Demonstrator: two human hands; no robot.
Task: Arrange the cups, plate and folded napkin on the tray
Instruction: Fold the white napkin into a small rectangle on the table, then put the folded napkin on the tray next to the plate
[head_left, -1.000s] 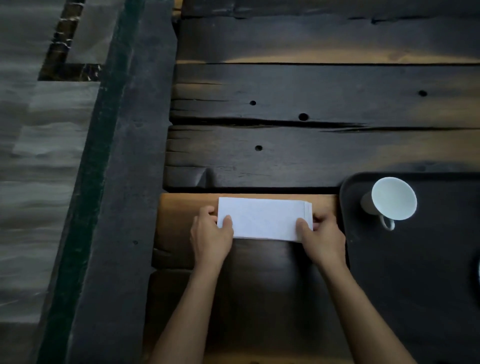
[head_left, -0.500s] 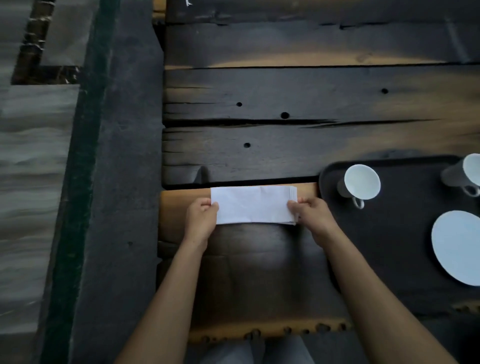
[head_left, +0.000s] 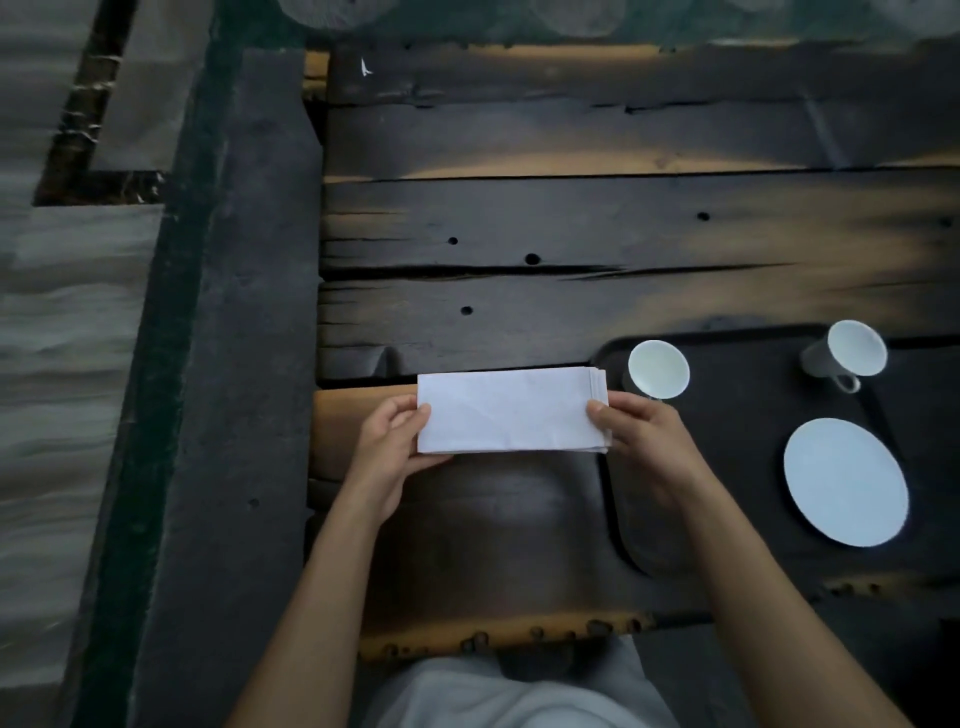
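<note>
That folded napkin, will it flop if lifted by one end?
Probably sags: the napkin looks thin, though flat between left hand and right hand. Stacked layers at its right edge may fan apart. Likely light: fingertip pinches hold it.

One head-worn camera looks steeply down, close above the table (head_left: 571, 218); its edges seem blurred.

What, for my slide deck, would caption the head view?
Left hand and right hand hold the folded napkin beside the tray bearing two cups and a plate.
</note>
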